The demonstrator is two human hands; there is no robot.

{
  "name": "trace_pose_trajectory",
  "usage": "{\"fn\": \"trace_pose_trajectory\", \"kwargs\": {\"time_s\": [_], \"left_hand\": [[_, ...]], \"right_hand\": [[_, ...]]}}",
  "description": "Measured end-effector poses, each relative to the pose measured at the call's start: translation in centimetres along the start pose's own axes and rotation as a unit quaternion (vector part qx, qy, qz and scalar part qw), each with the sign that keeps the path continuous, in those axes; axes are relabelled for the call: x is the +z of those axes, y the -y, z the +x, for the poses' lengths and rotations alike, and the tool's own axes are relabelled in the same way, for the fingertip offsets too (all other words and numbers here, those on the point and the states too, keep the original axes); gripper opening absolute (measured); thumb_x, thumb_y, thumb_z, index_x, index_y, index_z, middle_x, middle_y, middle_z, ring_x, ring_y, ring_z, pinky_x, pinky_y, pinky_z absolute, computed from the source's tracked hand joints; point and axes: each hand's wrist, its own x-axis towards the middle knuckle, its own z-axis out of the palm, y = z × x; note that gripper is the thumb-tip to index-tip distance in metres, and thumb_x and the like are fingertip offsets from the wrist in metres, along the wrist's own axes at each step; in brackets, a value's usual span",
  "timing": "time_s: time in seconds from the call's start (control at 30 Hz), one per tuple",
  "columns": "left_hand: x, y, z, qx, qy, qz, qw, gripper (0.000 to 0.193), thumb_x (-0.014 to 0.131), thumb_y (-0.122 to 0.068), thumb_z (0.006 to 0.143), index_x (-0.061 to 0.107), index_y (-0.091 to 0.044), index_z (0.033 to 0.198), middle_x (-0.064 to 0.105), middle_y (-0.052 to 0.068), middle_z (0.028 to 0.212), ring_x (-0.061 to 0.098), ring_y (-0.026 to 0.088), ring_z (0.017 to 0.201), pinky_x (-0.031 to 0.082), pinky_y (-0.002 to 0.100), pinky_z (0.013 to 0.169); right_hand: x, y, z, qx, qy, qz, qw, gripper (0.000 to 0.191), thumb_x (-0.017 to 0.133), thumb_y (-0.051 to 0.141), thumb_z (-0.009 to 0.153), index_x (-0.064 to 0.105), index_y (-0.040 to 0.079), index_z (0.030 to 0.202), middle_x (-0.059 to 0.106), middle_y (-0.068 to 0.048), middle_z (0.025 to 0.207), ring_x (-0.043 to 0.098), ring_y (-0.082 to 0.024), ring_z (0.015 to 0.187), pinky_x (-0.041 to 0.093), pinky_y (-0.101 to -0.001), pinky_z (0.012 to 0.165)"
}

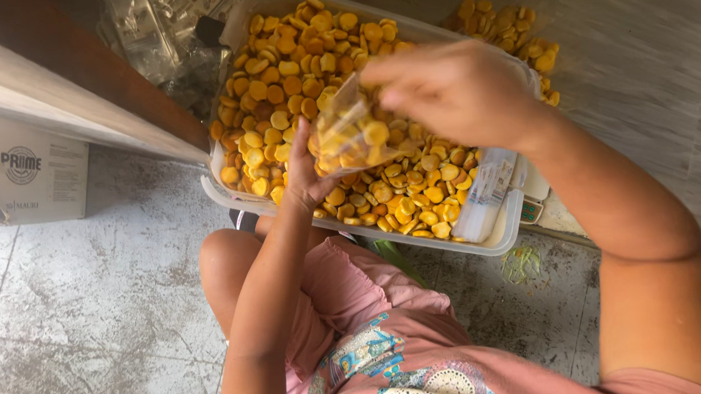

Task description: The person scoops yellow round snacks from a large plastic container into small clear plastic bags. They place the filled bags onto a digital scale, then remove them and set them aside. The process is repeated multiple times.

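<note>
Head view, looking straight down: a small clear plastic bag (354, 138), part-filled with round yellow-orange biscuits, sits held up over the middle of a big white tub (498, 242). Left hand (303, 171) is under it, fingers curled up around the bag's lower left side, cradling the weight. Right hand (451, 88) is above and to the right of it, fingers bunched down at the bag's mouth; whether they pinch the plastic rim or a biscuit I cannot tell, since the fingertips blur and the knuckles cover them.

Out from the bag: the tub beneath is heaped with loose biscuits (284, 75) of the same kind, filling it from far rim to near rim. Its right end is partly covered by the right forearm. Leaning against the tub's inner right wall is a stack of flat clear bags (486, 196), hard to read. Just beyond the tub's right rim peeps the corner of what looks like a small scale (531, 208), mostly hidden.

Past the tub's far right corner lies another pile of biscuits (516, 32), cut off by the arm. Left of the tub, crumpled clear plastic (159, 40) sits in shadow, and a cardboard box (35, 173) lies under a wooden ledge. Near side of the tub: the person's bare knee and pink clothing (370, 313), on a grey concrete floor (90, 307).
</note>
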Motion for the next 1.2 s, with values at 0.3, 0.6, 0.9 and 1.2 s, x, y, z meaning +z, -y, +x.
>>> {"fn": "trace_pose_trajectory", "kwargs": {"time_s": [0.3,0.6,0.9,1.2], "left_hand": [[0.5,-1.8,-0.1,0.097,0.028,-0.013,0.995,0.084,0.055,-0.071,0.093,0.048,-0.01,0.151,0.057,0.013,0.149,0.055,0.034,0.137,0.043,0.056,0.118],[0.7,-1.2,-0.1,0.1,0.017,-0.01,0.995,0.078,0.051,-0.064,0.097,0.05,-0.006,0.149,0.058,0.014,0.149,0.057,0.034,0.136,0.046,0.051,0.117],[-0.6,-1.6,-0.3,0.031,0.04,-0.013,0.999,0.085,0.055,-0.064,0.097,0.049,0.002,0.151,0.058,0.02,0.147,0.058,0.037,0.134,0.046,0.05,0.118],[0.0,-1.9,-0.7,0.022,0.083,-0.029,0.996,0.084,0.055,-0.066,0.097,0.051,-0.001,0.15,0.06,0.02,0.145,0.059,0.035,0.131,0.045,0.049,0.117]], "right_hand": [[15.8,-7.0,-2.5,-0.06,0.146,-0.224,0.962,0.111,0.091,0.055,0.053,0.05,0.025,0.152,0.015,-0.022,0.169,0.018,-0.048,0.154,0.018,-0.0756,0.113],[17.4,-11.3,3.1,0.001,0.118,-0.222,0.968,0.107,0.087,0.038,0.056,0.045,0.013,0.152,0.032,-0.018,0.155,0.041,-0.041,0.136,0.04,-0.0574,0.108],[17.7,-10.6,3.5,-0.03,0.068,-0.198,0.977,0.077,0.077,0.053,0.083,0.051,0.012,0.143,0.046,-0.026,0.137,0.049,-0.046,0.123,0.054,-0.0521,0.094],[18.4,-11.7,3.6,-0.184,-0.034,-0.05,0.981,0.079,0.089,0.03,0.07,0.057,0.01,0.139,0.048,-0.026,0.142,0.056,-0.047,0.125,0.054,-0.0464,0.094]]}}
